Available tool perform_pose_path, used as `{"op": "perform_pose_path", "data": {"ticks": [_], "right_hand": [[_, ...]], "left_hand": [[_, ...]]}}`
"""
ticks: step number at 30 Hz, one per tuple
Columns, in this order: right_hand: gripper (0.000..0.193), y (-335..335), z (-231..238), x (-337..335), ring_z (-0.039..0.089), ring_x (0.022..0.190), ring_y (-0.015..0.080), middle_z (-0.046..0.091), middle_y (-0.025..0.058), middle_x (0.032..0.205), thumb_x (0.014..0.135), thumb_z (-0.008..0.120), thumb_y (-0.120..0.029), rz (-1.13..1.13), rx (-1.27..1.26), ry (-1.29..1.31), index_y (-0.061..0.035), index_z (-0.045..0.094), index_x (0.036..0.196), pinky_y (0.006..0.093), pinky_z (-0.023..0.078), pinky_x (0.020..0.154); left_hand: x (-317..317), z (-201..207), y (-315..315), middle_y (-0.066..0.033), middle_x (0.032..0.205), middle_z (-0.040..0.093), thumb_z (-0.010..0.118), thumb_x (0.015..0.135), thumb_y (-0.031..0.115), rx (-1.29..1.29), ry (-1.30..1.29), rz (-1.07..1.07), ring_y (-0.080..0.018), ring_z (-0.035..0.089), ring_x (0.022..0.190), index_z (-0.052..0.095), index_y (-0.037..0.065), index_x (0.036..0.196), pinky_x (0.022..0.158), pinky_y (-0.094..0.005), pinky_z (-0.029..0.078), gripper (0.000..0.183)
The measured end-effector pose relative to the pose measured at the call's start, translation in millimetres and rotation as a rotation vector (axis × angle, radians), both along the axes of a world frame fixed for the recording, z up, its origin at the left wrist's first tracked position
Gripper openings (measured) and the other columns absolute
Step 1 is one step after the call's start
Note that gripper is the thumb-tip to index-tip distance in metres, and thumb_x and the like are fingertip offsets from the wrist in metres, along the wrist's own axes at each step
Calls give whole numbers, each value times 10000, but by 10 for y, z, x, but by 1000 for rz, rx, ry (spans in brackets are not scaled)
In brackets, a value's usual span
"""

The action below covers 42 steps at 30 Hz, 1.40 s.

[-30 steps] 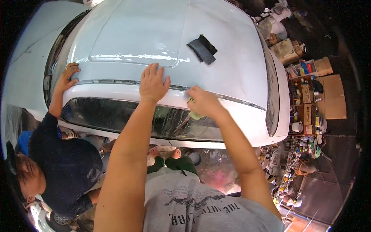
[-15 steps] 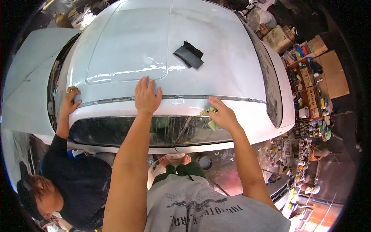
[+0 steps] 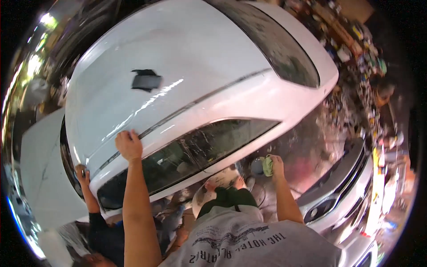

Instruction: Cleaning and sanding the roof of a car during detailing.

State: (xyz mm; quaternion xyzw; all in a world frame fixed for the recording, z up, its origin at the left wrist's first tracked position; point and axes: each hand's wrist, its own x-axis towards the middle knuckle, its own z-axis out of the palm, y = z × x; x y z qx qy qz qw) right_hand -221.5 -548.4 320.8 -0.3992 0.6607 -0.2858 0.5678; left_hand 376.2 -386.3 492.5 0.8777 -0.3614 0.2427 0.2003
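A white car's roof [image 3: 187, 49] fills much of the view, with a dark groove [image 3: 195, 103] running along its near side. My left hand [image 3: 129, 146] rests at the roof edge beside this groove, fingers loosely bent and holding nothing. Off the car, to the right of the side windows, my right hand [image 3: 277, 166] grips a crumpled pale green cloth [image 3: 267, 165]. Two dark sheets [image 3: 147, 82], overlapping, lie on the roof; their material is hard to tell. At the far left, a co-worker's hand [image 3: 82, 173] touches the roof's front corner.
The co-worker in a dark shirt [image 3: 104, 236] stands close on my left. Beneath my feet is a round pale stool or platform [image 3: 201, 201]. A grey bumper [image 3: 333, 196] lies to the right, near a dark round container [image 3: 257, 166]. Cluttered bottles and boxes line the right side.
My right hand has come off the car's edge and moved right and down with the cloth. My left hand has shifted toward the front of the roof. The view has turned.
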Motion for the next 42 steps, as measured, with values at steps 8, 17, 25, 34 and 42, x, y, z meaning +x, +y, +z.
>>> {"op": "perform_pose_path", "data": {"ticks": [8,17,25,34,42], "right_hand": [[300,913,-1397,-1370,664,798,233,674,121,915,916,681,-255,-589,265,94,6,647,1062,407,551,657],[404,1152,-1365,-1476,675,829,266,690,201,934,866,772,-320,-282,246,499,24,621,1017,421,533,706],[369,900,-1089,-1381,700,938,381,698,232,937,887,746,-291,-182,310,560,3,589,1044,483,524,821],[422,1141,-1246,-1783,683,645,235,655,142,814,942,734,-346,-171,227,673,22,594,1091,384,528,579],[483,1231,-1169,-1633,684,567,204,684,160,874,984,690,-400,-201,249,616,31,556,1158,349,494,454]], "left_hand": [[123,-380,-122,-240,974,682,496,1054,298,-27,10,140,-468,616,933,678,-26,951,844,-554,468,385],[450,-509,171,-230,1252,690,411,1104,432,184,-261,197,-415,620,1196,685,-70,1206,1059,-483,470,581],[248,-237,224,-251,1211,698,409,1096,439,-25,9,368,-448,636,1127,708,-33,1203,992,-528,484,569],[18,-334,-9,-202,841,690,390,1096,458,-269,54,235,-417,628,784,684,-3,786,748,-548,465,628],[-56,-428,59,-200,829,659,424,1088,379,-141,-89,19,-421,595,835,675,-24,802,803,-538,449,555]]}}
